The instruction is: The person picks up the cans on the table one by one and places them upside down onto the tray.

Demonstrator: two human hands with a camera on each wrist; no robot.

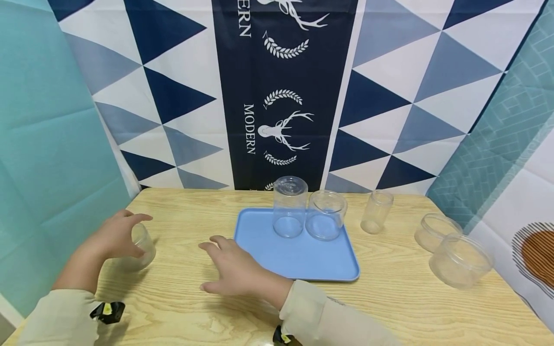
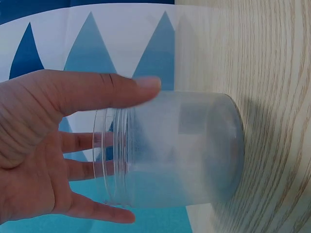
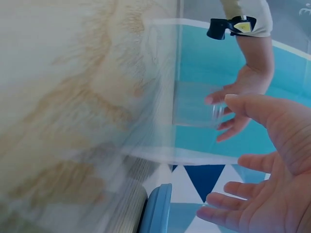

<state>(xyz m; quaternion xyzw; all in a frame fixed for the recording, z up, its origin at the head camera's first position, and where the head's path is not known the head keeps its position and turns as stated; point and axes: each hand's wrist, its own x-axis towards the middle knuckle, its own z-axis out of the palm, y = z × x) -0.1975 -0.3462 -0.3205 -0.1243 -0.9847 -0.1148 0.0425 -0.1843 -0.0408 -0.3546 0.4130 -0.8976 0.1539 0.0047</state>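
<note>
At the left of the head view, my left hand (image 1: 119, 235) reaches around a clear jar (image 1: 144, 247) standing on the table. In the left wrist view this jar (image 2: 180, 150) has a threaded neck; the thumb extends along one side and the fingers, fairly straight and spread, lie behind and beside the neck. Whether they touch it is hard to tell. My right hand (image 1: 235, 266) hovers over the table left of the blue tray (image 1: 264, 259), fingers spread and holding nothing. A tall clear jar (image 1: 290, 206) and a wider one (image 1: 326, 216) stand on the tray's back part.
Right of the tray stands a slim clear jar (image 1: 377, 211). Two wide, low clear containers, one behind (image 1: 434, 233) and one in front (image 1: 460, 262), sit near the table's right edge. A patterned cloth (image 1: 186, 96) hangs behind the wooden table (image 1: 182, 317).
</note>
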